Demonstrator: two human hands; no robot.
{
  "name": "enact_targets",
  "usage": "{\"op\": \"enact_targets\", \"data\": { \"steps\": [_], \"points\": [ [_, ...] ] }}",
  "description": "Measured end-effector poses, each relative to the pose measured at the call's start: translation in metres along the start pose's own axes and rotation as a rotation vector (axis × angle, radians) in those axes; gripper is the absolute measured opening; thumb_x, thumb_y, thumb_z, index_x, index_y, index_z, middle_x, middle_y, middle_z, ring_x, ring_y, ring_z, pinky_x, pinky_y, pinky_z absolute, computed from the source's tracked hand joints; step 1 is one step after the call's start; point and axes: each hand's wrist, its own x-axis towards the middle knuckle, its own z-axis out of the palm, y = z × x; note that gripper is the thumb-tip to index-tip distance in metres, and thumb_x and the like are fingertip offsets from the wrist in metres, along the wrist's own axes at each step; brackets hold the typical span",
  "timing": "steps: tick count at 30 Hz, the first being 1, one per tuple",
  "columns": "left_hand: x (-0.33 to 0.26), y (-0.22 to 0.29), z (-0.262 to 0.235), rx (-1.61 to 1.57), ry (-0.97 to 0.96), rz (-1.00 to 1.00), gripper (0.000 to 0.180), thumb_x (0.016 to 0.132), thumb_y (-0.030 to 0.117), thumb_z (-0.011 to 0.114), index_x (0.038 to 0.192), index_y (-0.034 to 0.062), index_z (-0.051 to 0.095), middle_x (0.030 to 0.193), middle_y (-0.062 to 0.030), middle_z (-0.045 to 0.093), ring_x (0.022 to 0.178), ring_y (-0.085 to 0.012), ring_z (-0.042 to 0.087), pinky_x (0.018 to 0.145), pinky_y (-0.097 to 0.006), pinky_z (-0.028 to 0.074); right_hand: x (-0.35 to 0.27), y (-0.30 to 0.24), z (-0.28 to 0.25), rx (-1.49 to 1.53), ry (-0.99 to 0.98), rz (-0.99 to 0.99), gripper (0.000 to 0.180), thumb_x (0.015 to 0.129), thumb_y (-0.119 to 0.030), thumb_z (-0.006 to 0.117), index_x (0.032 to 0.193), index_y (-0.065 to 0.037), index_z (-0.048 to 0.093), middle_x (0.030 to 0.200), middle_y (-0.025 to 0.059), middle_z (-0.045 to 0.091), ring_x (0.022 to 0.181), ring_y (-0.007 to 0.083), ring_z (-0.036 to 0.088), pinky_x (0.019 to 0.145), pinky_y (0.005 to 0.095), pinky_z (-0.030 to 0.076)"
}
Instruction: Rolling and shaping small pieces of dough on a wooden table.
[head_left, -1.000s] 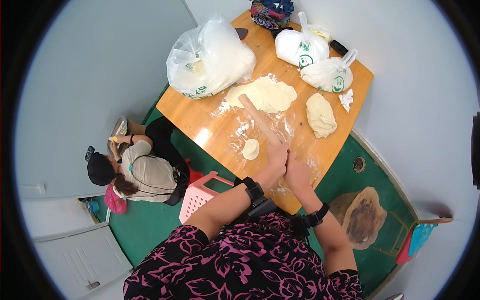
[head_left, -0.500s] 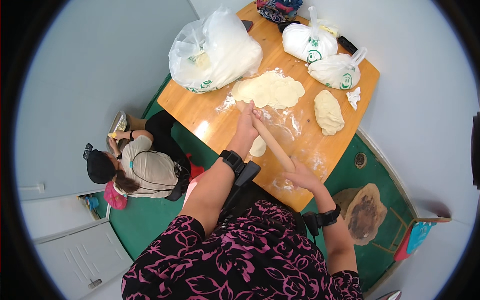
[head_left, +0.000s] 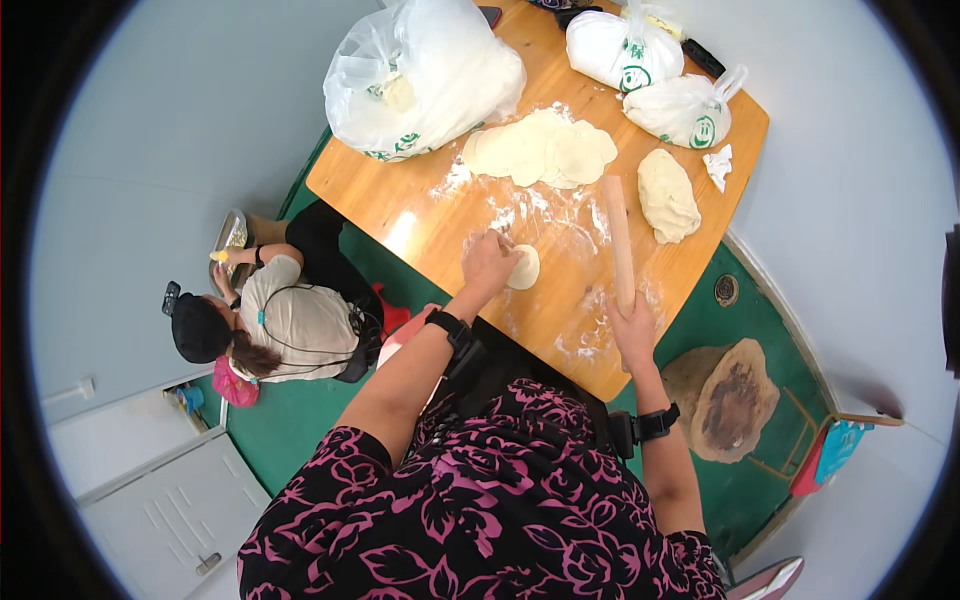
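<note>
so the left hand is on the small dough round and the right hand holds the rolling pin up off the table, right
Not quite. The head view shows the rolling pin lying flat on the floured table, with the right hand gripping its near end. The rest stands: the left hand is on the small dough round.

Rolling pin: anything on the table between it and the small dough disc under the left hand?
Nothing visible. The rolling pin, held at its near end by the right hand, lies right of the small dough disc; only floured table lies between. The left hand touches the disc's left edge.
</note>
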Motion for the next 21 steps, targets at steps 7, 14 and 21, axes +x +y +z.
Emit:
{"op": "enact_targets", "data": {
  "steps": [7,14,21],
  "points": [
    [-0.018,0.010,0.026,0.037,0.276,0.050,0.020,0.065,0.020,0.068,0.074,0.0066,0.055,0.082,-0.0115,0.052,0.089,-0.0288,0.047,0.075,-0.039,0.040,-0.014,0.014,0.002,0.077,-0.043,-0.061,0.027,0.075,-0.018,0.063,0.091,0.000,0.051,0.068,0.0121,0.055,0.060,0.0191,0.053,0.056,0.0314,0.042],
    [0.001,0.014,0.008,-0.262,0.338,0.024,0.016,0.071,0.013,0.064,0.081,0.0025,0.057,0.067,-0.0133,0.061,0.063,-0.0251,0.060,0.058,-0.033,0.046,-0.021,0.016,-0.015,-0.043,-0.078,-0.081,0.035,0.074,-0.022,0.063,0.098,0.000,0.052,0.075,0.0209,0.059,0.070,0.0309,0.060,0.061,0.0371,0.045],
    [0.035,0.025,0.008,0.068,0.398,0.600,0.021,0.075,0.011,0.059,0.094,0.0017,0.059,0.074,-0.0137,0.062,0.065,-0.0274,0.060,0.059,-0.035,0.047,-0.030,0.015,-0.026,0.002,-0.017,-0.042,0.034,0.073,-0.023,0.063,0.095,0.001,0.052,0.075,0.0215,0.058,0.069,0.0310,0.060,0.060,0.0366,0.045]
  ]
}}
